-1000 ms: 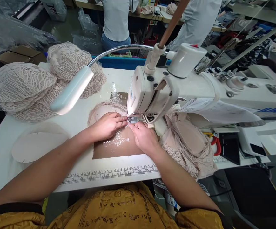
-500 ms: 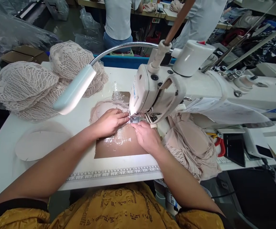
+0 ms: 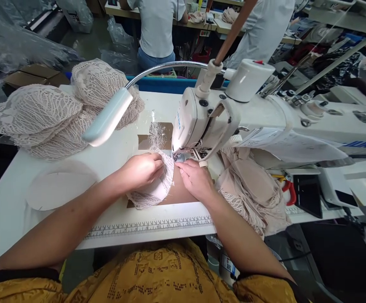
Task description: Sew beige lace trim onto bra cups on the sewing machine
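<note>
A pale lace piece (image 3: 157, 189) lies beside the needle of the white sewing machine (image 3: 187, 118), over the brown plate (image 3: 183, 189). My left hand (image 3: 146, 168) is closed on its upper part, fingers curled. Just right of the needle, my right hand (image 3: 195, 176) rests with its fingers together, the fingertips at the presser foot. Whether those fingertips hold the lace edge is too small to tell.
Lace cups (image 3: 40, 113) are piled at the left behind a lamp (image 3: 108, 118). A round pale piece (image 3: 61, 189) lies front left. Beige fabric (image 3: 252, 185) and red-handled scissors (image 3: 290, 191) are at the right. A person (image 3: 157, 29) sits beyond.
The lace piece has turned and swung toward me, from behind my left hand to below it. My left hand has curled its fingers and shifted slightly from the needle. The view has shifted a little.
</note>
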A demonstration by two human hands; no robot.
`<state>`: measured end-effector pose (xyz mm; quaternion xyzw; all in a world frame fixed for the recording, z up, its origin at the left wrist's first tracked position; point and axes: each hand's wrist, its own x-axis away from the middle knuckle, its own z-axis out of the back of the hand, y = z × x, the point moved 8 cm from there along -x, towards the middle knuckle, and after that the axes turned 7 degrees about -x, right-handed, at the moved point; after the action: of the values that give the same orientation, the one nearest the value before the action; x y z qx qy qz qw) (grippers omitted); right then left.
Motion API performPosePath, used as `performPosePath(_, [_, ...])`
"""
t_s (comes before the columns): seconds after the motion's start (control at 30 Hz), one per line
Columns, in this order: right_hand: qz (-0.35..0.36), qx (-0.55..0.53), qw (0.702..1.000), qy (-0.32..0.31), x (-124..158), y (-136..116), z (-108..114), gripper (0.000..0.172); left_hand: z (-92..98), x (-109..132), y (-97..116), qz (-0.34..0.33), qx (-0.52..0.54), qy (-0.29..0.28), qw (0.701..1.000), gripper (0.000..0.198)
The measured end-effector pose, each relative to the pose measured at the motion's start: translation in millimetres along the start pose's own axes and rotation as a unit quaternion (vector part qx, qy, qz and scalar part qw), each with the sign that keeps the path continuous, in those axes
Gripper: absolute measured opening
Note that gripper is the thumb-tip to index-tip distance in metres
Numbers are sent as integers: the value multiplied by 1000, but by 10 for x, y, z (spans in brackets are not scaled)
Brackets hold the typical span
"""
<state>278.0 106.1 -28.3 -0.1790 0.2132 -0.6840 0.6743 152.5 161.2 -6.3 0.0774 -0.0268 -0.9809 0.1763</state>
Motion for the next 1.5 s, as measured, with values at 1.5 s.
performPosePath(1.5, [61, 128, 990, -3, 33, -90, -112, 41, -155, -76, 197, -75, -36, 38, 996, 40])
